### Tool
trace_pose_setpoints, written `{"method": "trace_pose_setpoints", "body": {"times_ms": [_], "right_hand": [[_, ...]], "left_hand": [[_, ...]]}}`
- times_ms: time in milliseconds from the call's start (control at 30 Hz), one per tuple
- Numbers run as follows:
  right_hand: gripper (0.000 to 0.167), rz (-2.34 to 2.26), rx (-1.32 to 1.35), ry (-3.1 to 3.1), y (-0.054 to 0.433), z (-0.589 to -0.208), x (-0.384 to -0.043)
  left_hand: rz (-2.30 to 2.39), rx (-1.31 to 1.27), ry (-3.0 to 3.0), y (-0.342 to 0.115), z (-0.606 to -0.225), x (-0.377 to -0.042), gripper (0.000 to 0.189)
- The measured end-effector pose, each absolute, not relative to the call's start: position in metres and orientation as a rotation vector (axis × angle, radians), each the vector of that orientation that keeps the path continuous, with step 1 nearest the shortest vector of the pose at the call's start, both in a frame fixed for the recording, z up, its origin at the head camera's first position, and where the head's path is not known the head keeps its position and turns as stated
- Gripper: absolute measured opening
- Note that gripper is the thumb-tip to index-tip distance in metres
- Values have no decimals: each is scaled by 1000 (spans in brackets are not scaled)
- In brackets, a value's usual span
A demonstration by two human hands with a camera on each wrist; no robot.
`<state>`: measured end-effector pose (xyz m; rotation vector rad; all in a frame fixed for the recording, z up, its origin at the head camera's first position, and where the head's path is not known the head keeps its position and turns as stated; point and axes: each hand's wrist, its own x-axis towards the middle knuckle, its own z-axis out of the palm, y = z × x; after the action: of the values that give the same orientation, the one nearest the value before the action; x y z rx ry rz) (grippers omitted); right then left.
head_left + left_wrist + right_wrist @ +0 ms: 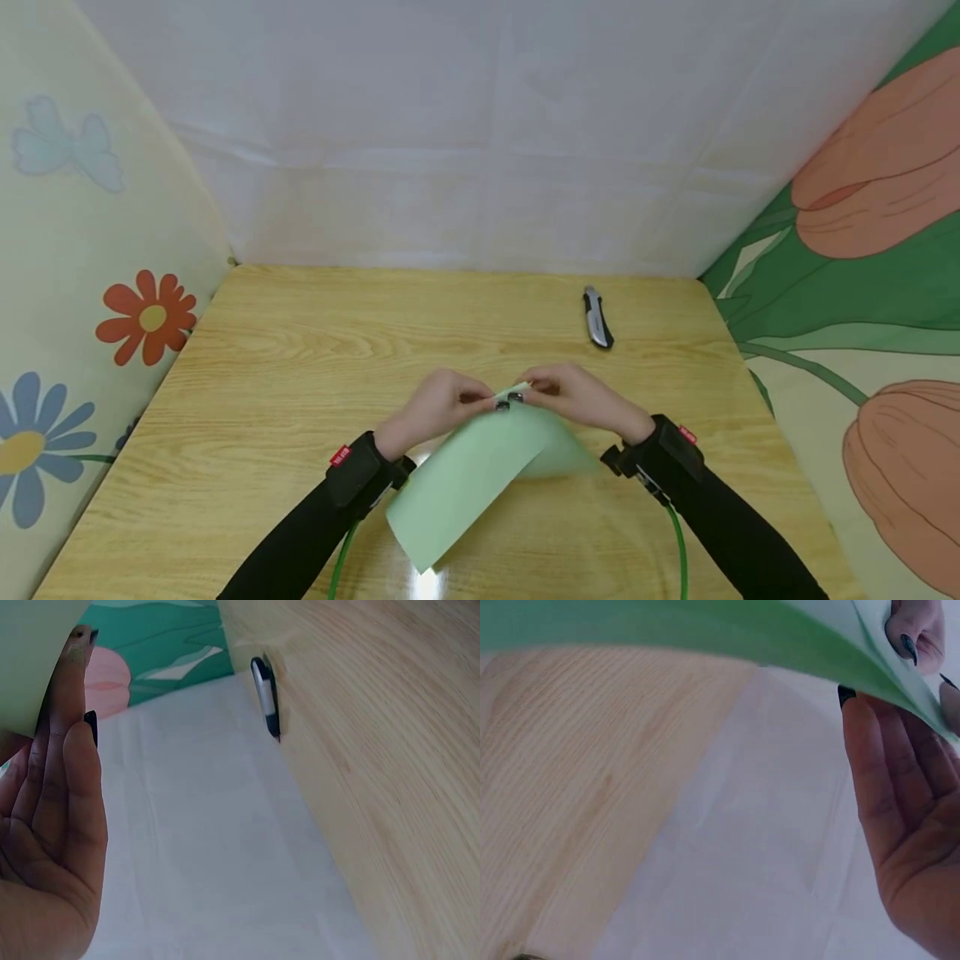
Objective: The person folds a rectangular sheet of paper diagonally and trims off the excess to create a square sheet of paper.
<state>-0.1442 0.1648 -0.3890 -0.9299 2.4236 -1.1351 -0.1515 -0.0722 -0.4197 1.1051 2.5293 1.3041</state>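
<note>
Bent green paper sheet (465, 483) held on wearer's side of snap-off utility knife (597, 317). Left hand (435, 407) and right hand (583, 395) pinch its far edge; light, even grip should keep edges aligned.

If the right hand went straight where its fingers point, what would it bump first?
Probably the left hand, just across from the right hand; both pinch the green paper, though exact depth is unclear.

Black sleeves (281, 543) meet red-tagged wristbands (664, 451) with green cables (681, 546).
</note>
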Motion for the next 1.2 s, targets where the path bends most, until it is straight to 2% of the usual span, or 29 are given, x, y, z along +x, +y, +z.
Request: {"method": "trace_pose_setpoints", "body": {"times_ms": [133, 267, 533, 733, 1200], "right_hand": [[21, -1064, -985, 2470, 162, -390, -146], [19, -1065, -964, 2575, 163, -393, -146], [18, -1257, -718, 2756, 180, -400, -140], [19, -1358, -498, 2829, 192, -396, -138], [17, -1528, -444, 2811, 202, -397, -133]], "left_hand": [[1275, 1176, 2481, -65, -423, -152, 11], [1316, 1139, 2398, -65, -425, -153, 14], [1218, 960, 2233, -94, -429, -154, 29], [1270, 811, 2339, -117, -424, -157, 24], [1506, 578, 2396, -129, -409, -163, 25]]}}
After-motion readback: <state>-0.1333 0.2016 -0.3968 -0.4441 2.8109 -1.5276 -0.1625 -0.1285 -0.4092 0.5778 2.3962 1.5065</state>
